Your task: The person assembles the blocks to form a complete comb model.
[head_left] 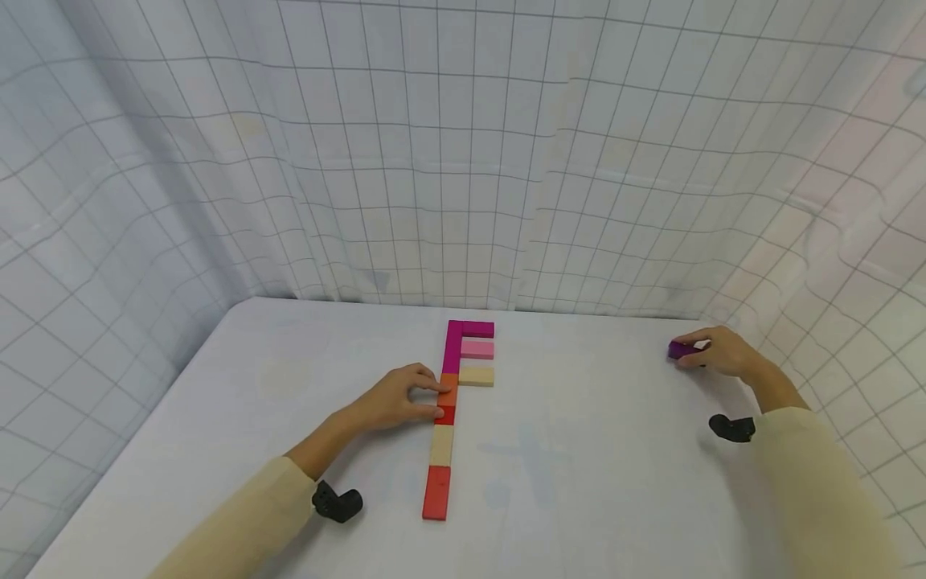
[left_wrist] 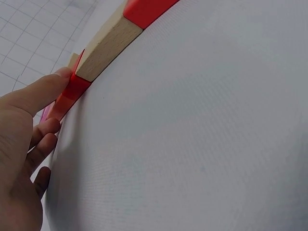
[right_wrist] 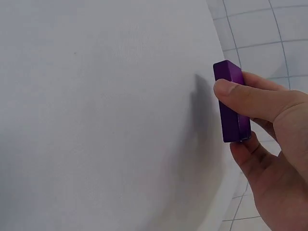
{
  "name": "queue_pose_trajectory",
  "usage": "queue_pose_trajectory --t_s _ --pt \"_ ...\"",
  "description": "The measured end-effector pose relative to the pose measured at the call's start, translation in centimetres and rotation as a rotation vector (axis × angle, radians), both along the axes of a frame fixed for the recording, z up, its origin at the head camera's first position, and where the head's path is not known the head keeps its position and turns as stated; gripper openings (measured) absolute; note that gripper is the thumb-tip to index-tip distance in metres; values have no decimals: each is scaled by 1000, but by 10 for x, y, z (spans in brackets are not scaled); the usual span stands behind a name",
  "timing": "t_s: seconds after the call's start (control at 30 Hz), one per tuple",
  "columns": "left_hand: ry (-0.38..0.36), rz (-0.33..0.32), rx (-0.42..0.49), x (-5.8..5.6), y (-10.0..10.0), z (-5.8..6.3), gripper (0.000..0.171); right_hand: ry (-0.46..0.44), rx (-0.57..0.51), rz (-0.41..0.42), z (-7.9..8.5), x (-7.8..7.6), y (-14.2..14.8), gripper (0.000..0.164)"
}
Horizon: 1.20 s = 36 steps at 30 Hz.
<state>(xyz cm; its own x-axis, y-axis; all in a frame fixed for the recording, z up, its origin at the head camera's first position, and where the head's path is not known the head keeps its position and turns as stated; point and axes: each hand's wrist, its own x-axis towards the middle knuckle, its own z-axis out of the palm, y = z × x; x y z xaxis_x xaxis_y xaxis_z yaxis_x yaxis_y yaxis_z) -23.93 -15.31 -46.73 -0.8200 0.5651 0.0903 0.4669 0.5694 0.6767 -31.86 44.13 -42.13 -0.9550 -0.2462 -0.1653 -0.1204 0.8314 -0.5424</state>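
My right hand (head_left: 723,351) pinches a purple wooden block (right_wrist: 231,103) between thumb and fingers, at the far right of the table. In the right wrist view the block stands on end in the grip, its shadow on the cloth beside it. My left hand (head_left: 396,398) rests at the left side of a row of flat blocks. Its thumb touches the red block (head_left: 445,415) and its fingertips are at the orange block (head_left: 448,390). Nearer me the row continues with a plain wood block (head_left: 441,445) and another red block (head_left: 436,493); a magenta block (head_left: 452,347) lies at its far end.
Branching right from the row lie a short magenta block (head_left: 478,329), a pink block (head_left: 477,350) and a cream block (head_left: 477,376). A white cloth covers the table (head_left: 579,450). White grid-patterned curtains (head_left: 434,161) hang around the back and sides.
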Motion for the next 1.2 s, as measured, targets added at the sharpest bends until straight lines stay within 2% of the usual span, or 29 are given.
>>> queue_pose_trajectory --t_s 0.17,0.5,0.7,0.87,1.2 --pt "-3 5 -1 1 1 1 39 34 5 62 9 3 -15 53" --pt "1 -2 0 4 2 1 40 90 -46 97 12 13 -53 41" --pt "-4 6 -6 1 2 2 38 123 -57 113 21 17 -78 44" --pt "-4 6 -8 0 1 2 39 141 -80 129 21 20 -100 42" --pt "4 1 -9 -2 0 0 39 165 -114 234 22 26 -147 41"
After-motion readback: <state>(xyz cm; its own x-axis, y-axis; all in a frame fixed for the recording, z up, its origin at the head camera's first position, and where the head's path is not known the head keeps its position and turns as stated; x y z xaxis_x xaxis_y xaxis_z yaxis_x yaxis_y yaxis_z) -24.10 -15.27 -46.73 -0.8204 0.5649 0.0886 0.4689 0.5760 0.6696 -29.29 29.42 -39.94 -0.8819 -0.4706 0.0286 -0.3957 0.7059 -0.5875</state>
